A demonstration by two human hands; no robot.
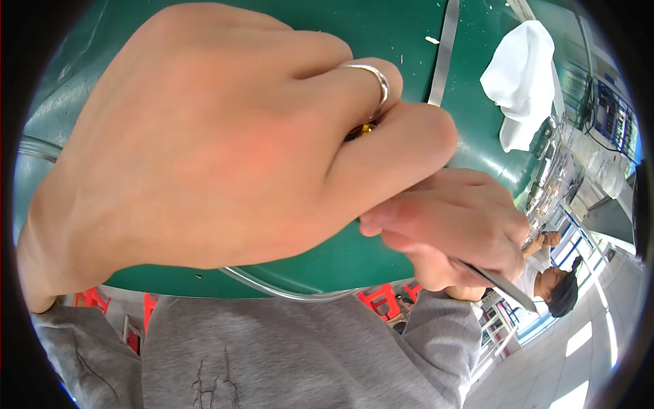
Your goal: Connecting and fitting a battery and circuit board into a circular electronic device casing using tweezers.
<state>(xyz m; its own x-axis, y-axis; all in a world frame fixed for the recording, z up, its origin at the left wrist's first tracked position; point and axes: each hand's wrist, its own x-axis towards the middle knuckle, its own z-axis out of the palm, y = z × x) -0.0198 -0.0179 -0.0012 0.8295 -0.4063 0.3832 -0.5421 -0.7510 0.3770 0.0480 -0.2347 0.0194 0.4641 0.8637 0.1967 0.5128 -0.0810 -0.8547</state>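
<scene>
My left hand [225, 143] fills much of the view, its fingers curled tight and a silver ring on one of them. Between the curled fingers shows a tiny gold-coloured and dark bit [368, 128]; the rest of what the hand grips is hidden. Right beside its fingers is my right hand [463, 225], closed around a thin, flat metal tool [507, 290]. The tool's rear end sticks out toward the lower right. Its working end is hidden by the hands, so I cannot tell its exact kind.
On the green table mat [402, 27] lie a flat metal strip [445, 54], a crumpled white cloth [521, 82] and small white scraps [432, 40]. Clear tubing [286, 293] runs along the near edge. Red stools [381, 302] stand below. Another person [555, 290] sits at the right.
</scene>
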